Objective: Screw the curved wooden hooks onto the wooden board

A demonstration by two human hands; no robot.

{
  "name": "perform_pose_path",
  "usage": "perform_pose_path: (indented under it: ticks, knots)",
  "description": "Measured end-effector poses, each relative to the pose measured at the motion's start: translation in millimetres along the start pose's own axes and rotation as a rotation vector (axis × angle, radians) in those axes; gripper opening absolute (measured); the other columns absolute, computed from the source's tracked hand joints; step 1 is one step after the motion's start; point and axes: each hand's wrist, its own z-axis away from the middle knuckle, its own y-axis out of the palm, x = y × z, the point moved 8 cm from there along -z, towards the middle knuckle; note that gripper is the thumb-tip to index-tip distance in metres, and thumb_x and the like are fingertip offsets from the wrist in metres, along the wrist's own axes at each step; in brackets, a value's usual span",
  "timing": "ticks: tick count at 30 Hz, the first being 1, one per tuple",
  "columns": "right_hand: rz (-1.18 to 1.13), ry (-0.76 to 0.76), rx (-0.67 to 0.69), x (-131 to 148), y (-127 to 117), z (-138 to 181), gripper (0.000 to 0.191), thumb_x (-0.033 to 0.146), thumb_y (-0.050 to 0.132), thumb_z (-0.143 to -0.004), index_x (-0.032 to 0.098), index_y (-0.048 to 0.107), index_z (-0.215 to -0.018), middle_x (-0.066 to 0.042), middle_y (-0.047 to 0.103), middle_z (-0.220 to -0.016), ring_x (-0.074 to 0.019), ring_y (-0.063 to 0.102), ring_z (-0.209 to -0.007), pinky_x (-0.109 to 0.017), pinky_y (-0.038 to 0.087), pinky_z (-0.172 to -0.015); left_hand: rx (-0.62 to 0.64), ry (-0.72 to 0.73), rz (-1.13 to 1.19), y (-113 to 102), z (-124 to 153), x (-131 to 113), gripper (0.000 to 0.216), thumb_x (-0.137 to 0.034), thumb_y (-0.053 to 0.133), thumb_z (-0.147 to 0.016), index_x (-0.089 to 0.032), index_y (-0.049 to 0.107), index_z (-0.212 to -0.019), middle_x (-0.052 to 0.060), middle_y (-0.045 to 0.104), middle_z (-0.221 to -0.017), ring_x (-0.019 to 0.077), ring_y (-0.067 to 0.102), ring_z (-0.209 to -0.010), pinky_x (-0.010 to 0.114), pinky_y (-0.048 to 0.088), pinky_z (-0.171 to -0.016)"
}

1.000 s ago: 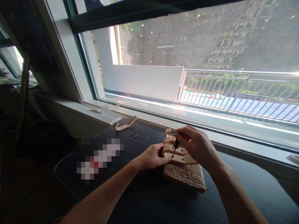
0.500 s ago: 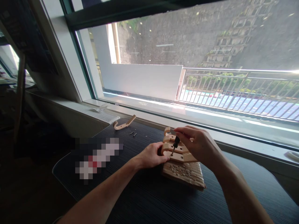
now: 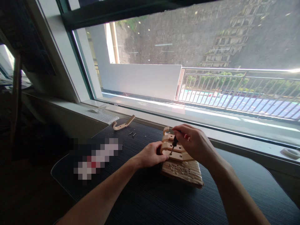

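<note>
My right hand [image 3: 195,139] is closed around the dark handle of a screwdriver [image 3: 174,143], whose tip points down into a hole of the nearest wooden hook [image 3: 176,156]. With thumb and fingers, my left hand [image 3: 152,154] grips the curved end of that hook. Several such hooks lie side by side on a brown corrugated board [image 3: 185,173] with many small holes or marks in its near part. The far hooks are partly hidden behind my right hand. Whether a screw sits under the tip is too small to tell.
Another wooden hook [image 3: 123,125] lies at the far left of the dark table [image 3: 140,197], with a few loose screws [image 3: 133,135] close by. A blurred-out item [image 3: 98,159] lies left of my arm. Behind the table run a window sill and a radiator cover [image 3: 103,116].
My right hand has turned slightly on the screwdriver, with its fingers curled further round the handle. The whole view has shifted a little; my left hand keeps its hold on the hook.
</note>
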Motion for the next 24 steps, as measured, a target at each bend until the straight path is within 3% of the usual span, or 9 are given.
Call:
perform_pose_path:
  ticks: [5, 14, 20, 24]
  knots:
    - [-0.066, -0.027, 0.077, 2.0, 10.3, -0.2, 0.028, 0.034, 0.044, -0.086, 0.025, 0.065, -0.102, -0.001, 0.068, -0.094, -0.0117, 0.06, -0.075, -0.021, 0.042, -0.066, -0.019, -0.008, -0.038, -2.2, 0.5, 3.5, 0.03, -0.032, 0.061, -0.07, -0.015, 0.059, -0.094, 0.0, 0.06, -0.079, 0.0134, 0.053, -0.07, 0.022, 0.042, -0.063]
    - [0.099, 0.009, -0.011, -3.6, 10.5, -3.0, 0.024, 0.037, 0.045, -0.086, 0.024, 0.065, -0.092, 0.0, 0.067, -0.087, -0.0119, 0.059, -0.071, -0.022, 0.038, -0.062, -0.025, 0.007, -0.048, -1.2, 0.8, 4.1, 0.026, -0.031, 0.06, -0.07, -0.015, 0.059, -0.092, 0.0, 0.06, -0.079, 0.0136, 0.054, -0.071, 0.022, 0.042, -0.064]
    - [0.1, -0.006, 0.064, 7.7, 12.5, 1.6, 0.029, 0.032, 0.041, -0.087, 0.025, 0.062, -0.107, -0.001, 0.066, -0.101, -0.0131, 0.06, -0.078, -0.022, 0.04, -0.066, -0.034, 0.004, -0.047, -1.3, -0.2, 6.4, 0.029, -0.03, 0.061, -0.07, -0.014, 0.059, -0.094, 0.001, 0.059, -0.078, 0.013, 0.053, -0.069, 0.021, 0.041, -0.062]
    - [0.098, -0.006, 0.102, 9.1, 10.7, 2.1, 0.031, 0.032, 0.041, -0.087, 0.026, 0.062, -0.108, -0.001, 0.068, -0.092, -0.012, 0.06, -0.072, -0.021, 0.039, -0.063, -0.032, 0.006, -0.049, -0.9, -0.2, 8.2, 0.03, -0.031, 0.061, -0.07, -0.015, 0.059, -0.095, 0.001, 0.06, -0.079, 0.0141, 0.055, -0.072, 0.022, 0.042, -0.063]
